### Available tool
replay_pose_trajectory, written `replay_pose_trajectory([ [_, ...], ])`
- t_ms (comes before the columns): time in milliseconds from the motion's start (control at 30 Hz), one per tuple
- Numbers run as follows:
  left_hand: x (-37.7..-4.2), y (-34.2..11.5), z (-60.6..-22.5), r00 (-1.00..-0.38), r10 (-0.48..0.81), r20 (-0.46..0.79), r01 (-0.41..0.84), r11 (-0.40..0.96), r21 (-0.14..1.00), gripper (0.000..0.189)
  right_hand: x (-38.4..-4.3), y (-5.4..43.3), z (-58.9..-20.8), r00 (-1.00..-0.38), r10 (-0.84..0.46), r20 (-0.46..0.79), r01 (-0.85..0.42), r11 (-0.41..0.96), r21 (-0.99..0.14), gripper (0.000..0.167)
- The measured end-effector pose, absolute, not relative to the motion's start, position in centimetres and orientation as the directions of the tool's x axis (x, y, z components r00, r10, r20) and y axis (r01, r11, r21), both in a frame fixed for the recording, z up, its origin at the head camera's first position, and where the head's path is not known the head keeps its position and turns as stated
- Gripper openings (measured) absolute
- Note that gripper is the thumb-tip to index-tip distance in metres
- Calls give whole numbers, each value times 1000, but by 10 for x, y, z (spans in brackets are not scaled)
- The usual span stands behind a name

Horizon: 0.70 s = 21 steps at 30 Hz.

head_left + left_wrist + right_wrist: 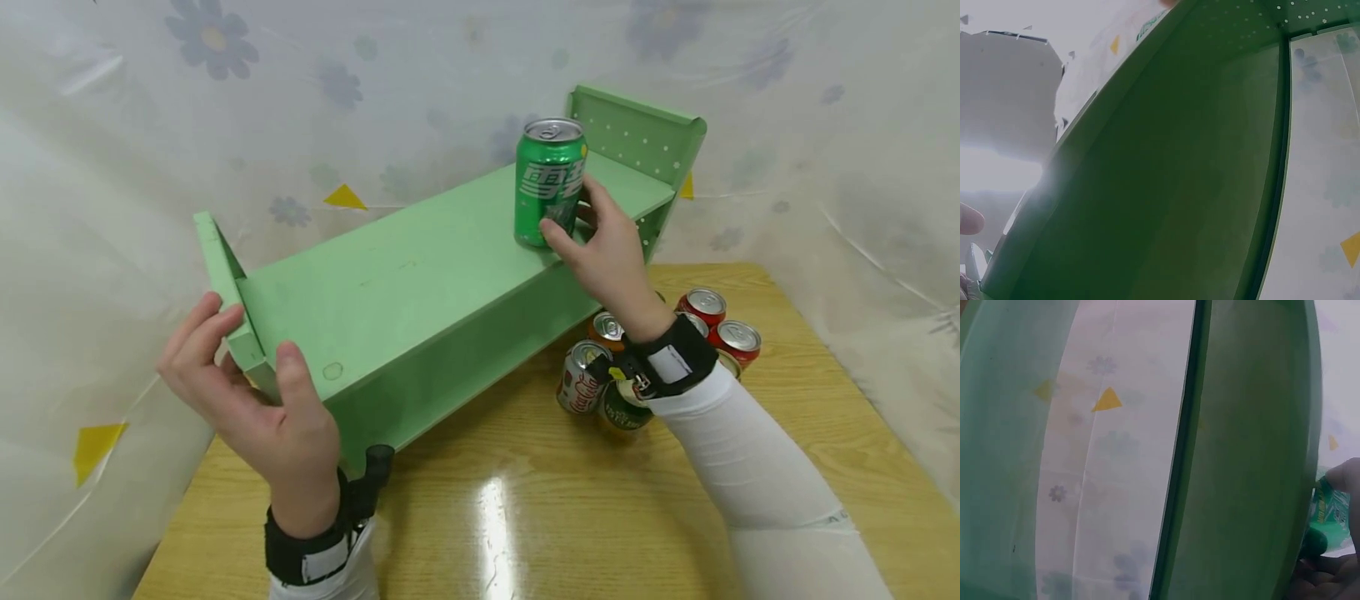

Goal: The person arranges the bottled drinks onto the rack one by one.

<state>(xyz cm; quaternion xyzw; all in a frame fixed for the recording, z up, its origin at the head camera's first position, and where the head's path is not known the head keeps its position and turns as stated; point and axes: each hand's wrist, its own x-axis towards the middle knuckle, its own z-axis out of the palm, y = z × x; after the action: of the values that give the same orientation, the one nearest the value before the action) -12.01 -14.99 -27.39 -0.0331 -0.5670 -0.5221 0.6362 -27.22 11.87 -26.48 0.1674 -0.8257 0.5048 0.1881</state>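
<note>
A green soda can (pixel 546 187) with silver lettering is upright on the top board of a light green two-tier shelf (pixel 405 275), near its front edge. My right hand (pixel 611 250) grips the can from the right, thumb at the front and fingers behind. In the right wrist view, part of the can (pixel 1332 515) shows beyond the board's edge. At the shelf's left end, my left hand (pixel 262 400) holds the raised end panel (pixel 225 292), fingers on its outer side and thumb by the near corner. The left wrist view looks at the underside of a board (pixel 1166 162).
Several cans stand on the wooden table (pixel 465 533) beneath my right forearm, among them a silver Coca-Cola can (pixel 581 379), a dark green can (pixel 624 408) and a red can (pixel 738 340). A flowered plastic sheet (pixel 420 75) hangs behind the shelf.
</note>
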Motion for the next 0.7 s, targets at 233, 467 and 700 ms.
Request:
replay_pose_trajectory([
  [233, -120, -151, -273, -180, -630, 755, 711, 447, 542, 38, -270, 120, -267, -855, -125, 503, -506, 412, -758, 73],
  [467, -120, -150, -272, -178, -634, 753, 714, 443, 542, 38, -269, 119, -268, -857, -99, 506, -496, 430, -754, 73],
  [700, -120, -150, -271, -175, -631, 756, 708, 453, 542, 38, -268, 113, -269, -850, -106, 517, -508, 429, -747, 72],
])
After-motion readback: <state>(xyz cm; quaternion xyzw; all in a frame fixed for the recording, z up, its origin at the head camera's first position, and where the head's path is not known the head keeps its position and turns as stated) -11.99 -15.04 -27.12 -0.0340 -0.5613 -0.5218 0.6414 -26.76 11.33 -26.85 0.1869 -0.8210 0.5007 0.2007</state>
